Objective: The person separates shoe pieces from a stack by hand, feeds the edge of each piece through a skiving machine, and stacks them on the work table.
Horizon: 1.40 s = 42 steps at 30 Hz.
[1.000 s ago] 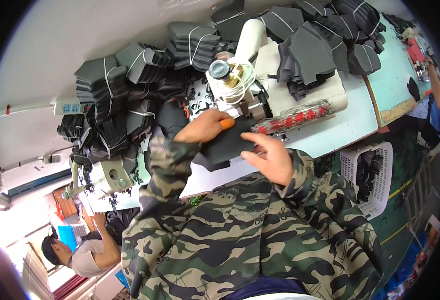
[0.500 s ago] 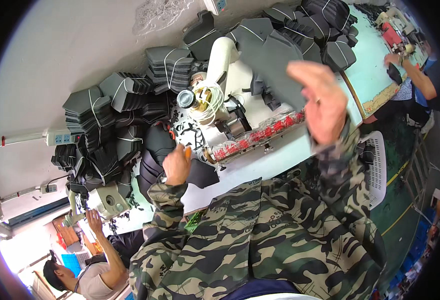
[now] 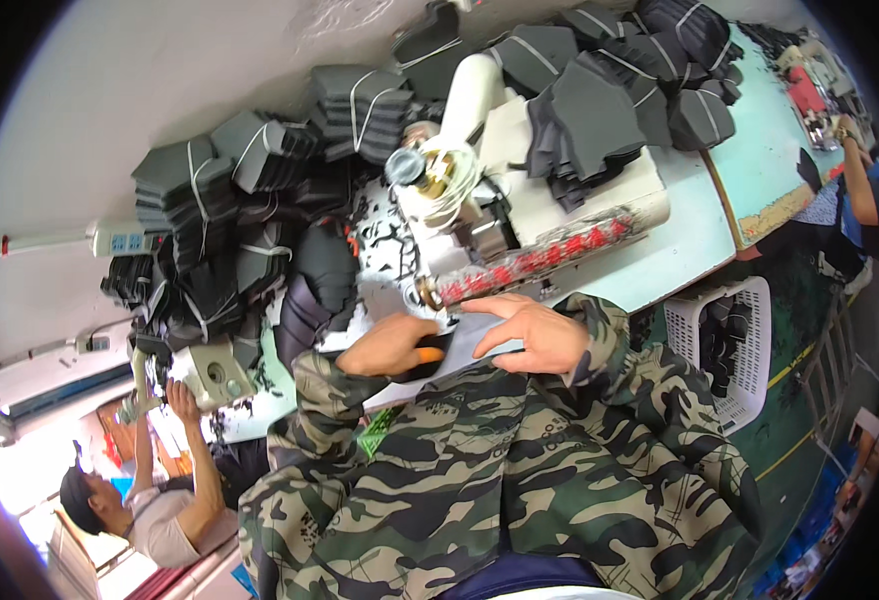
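Observation:
Just in front of the machine's near edge, my left hand (image 3: 388,346) is curled closed at the edge of a flat grey piece (image 3: 468,334), with something orange at its fingers. A dark patch shows under that hand; how far the piece reaches there is hidden. My right hand (image 3: 538,338) lies over the piece's right side, palm down, fingers spread. Beyond both hands stands a cream machine (image 3: 645,205) with a rounded upright arm, a coil of white cord and a red-and-black wrapped front edge (image 3: 540,258). Loose dark grey cut pieces (image 3: 590,115) are piled on its bed.
Bundles of dark grey pieces (image 3: 182,185) tied with white bands line the wall. Curved black pieces (image 3: 320,270) lie left of the machine. A white basket (image 3: 750,370) holding dark pieces stands at the right. One person (image 3: 175,515) works at the left, another (image 3: 860,180) at the far right.
My right hand has come down and left from above the machine to the grey piece. My left hand has moved right and slightly down. More grey pieces now show resting on the machine bed.

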Each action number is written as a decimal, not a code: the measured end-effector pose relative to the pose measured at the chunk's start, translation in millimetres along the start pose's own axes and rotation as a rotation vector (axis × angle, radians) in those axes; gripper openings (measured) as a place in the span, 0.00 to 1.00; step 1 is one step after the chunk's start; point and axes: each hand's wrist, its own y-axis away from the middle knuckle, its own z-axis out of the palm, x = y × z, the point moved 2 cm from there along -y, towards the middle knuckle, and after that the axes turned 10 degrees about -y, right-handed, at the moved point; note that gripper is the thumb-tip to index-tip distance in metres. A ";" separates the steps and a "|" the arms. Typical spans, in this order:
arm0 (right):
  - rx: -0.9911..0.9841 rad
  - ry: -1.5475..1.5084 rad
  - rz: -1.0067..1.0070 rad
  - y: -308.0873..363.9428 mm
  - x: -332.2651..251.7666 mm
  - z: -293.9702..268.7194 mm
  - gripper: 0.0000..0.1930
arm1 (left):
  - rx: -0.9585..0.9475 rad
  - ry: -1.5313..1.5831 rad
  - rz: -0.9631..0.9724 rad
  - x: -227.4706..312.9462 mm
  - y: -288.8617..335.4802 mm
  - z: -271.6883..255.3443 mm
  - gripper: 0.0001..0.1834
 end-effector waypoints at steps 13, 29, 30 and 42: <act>0.516 -0.183 0.488 -19.2 11.8 6.5 0.17 | 0.078 0.692 -0.230 -7.0 -16.8 -41.6 0.15; 0.233 0.615 0.250 -45.4 -70.5 -67.6 0.13 | 0.353 -0.063 -0.223 28.6 -50.2 -66.9 0.16; 0.356 0.530 0.197 -37.1 -70.3 -73.2 0.13 | 0.259 0.177 -0.207 34.1 -51.7 -56.7 0.16; 0.299 -0.559 0.611 -7.2 -10.5 12.4 0.17 | 0.078 0.598 -0.228 13.0 -10.8 -30.6 0.16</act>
